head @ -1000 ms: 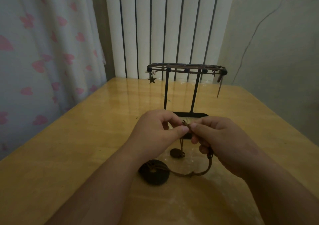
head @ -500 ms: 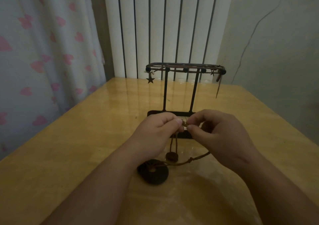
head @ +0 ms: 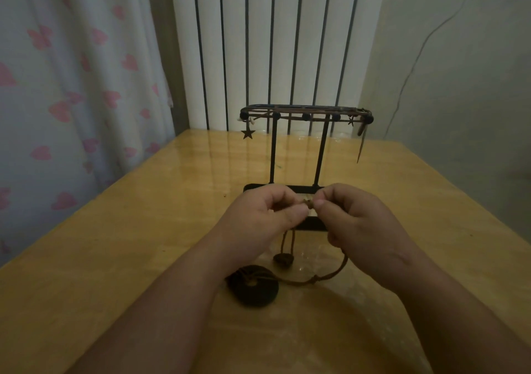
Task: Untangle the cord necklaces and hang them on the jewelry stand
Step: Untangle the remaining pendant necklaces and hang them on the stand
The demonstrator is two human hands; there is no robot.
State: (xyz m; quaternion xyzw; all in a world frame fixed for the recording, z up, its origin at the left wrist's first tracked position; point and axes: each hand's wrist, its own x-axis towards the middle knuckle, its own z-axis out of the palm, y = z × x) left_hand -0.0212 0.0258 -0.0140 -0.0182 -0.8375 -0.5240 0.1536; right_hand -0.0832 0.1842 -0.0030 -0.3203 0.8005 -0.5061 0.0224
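Note:
My left hand [head: 263, 220] and my right hand [head: 359, 224] meet above the table, both pinching a knot of brown cord [head: 309, 202] between thumb and fingers. From the left hand two strands drop to a small dark bead pendant [head: 284, 259]. A longer cord [head: 327, 276] curves from under the right hand down to a dark ring-shaped pendant [head: 253, 286] lying on the table. Behind the hands stands the black jewelry stand [head: 306, 116], with a cord necklace and a star charm [head: 247, 134] hung along its top bar.
The wooden table [head: 115, 244] runs to the wall. A curtain with pink hearts [head: 71, 86] hangs on the left, white vertical slats [head: 273, 43] behind the stand, a plain wall [head: 459, 72] on the right.
Both hands rose slightly and drew towards the stand's base. The right hand's cord slackened and now drapes low to the ring pendant; the small bead pendant hangs a little higher.

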